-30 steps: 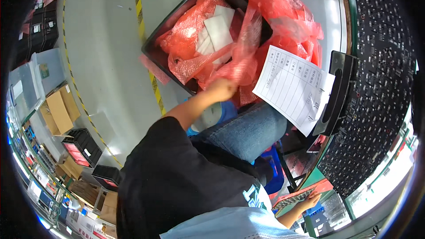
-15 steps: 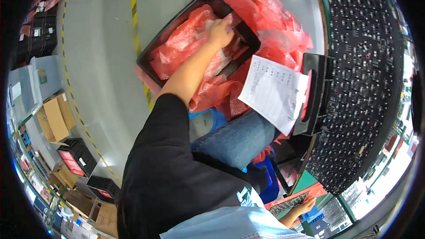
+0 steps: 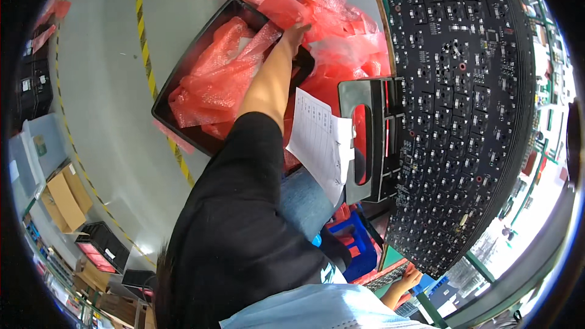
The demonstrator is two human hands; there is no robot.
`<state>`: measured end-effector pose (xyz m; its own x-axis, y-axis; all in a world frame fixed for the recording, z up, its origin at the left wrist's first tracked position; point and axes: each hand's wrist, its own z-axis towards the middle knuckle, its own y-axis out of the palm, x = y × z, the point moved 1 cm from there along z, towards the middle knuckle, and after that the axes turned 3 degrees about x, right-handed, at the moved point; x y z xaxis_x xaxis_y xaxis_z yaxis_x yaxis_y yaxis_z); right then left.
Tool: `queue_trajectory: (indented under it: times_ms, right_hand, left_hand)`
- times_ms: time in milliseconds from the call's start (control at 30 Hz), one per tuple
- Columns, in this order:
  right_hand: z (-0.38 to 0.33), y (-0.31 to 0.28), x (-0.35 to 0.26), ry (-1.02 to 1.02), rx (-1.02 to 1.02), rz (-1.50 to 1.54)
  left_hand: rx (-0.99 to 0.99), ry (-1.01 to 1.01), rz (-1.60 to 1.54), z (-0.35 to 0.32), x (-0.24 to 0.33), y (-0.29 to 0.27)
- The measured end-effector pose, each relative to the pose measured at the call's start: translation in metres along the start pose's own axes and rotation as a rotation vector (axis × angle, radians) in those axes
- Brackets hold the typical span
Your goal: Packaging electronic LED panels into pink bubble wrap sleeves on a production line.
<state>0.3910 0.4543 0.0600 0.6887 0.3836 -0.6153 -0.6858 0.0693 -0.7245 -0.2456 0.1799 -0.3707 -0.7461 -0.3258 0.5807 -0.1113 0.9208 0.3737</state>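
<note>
Pink bubble wrap (image 3: 283, 9), upper middle of frame, beside black bin (image 3: 196, 56) | left hand (image 3: 295, 33) on it, right hand (image 3: 411, 277) lower right by thin board (image 3: 382, 279); can't tell either grip | wrap likely light, limp, slippery; best pinched by loose edge

On the white paper (image 3: 318, 146), rows of dark print (image 3: 312, 116) in a ruled grid, too fine to read. On the stacked black bins (image 3: 35, 102), white labels (image 3: 26, 84), too far off. On the black shirt (image 3: 237, 207), a pale print (image 3: 329, 273), also unreadable.
</note>
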Motion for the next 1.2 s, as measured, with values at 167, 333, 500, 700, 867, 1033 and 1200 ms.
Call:
queue_trajectory:
  times_ms: [167, 333, 500, 700, 867, 1033, 1200]
  right_hand:
    - [-0.003, -0.006, -0.005, 0.024, -0.052, 0.006]
    - [0.006, -0.014, 0.01, 0.005, -0.142, 0.032]
    - [0.014, -0.03, 0.021, 0.02, -0.274, 0.088]
    - [0.015, -0.029, 0.019, 0.073, -0.349, 0.169]
    - [-0.003, -0.042, 0.011, -0.098, -0.255, 0.034]
    - [-0.026, -0.06, -0.017, -0.22, -0.141, 0.016]
    - [-0.048, -0.102, 0.0, -0.088, -0.116, -0.011]
  left_hand:
    - [-0.045, -0.051, -0.413, -0.096, -0.056, -0.075]
    - [-0.087, -0.055, -0.746, -0.238, -0.098, -0.145]
    - [0.118, 0.047, 0.26, -0.346, -0.122, -0.212]
    - [0.45, 0.295, 1.569, -0.331, -0.147, -0.314]
    - [0.593, 0.537, 1.36, -0.277, -0.08, -0.221]
    - [0.603, 0.728, 1.12, -0.181, -0.019, -0.14]
    - [0.277, 0.458, 1.703, -0.14, -0.01, -0.078]
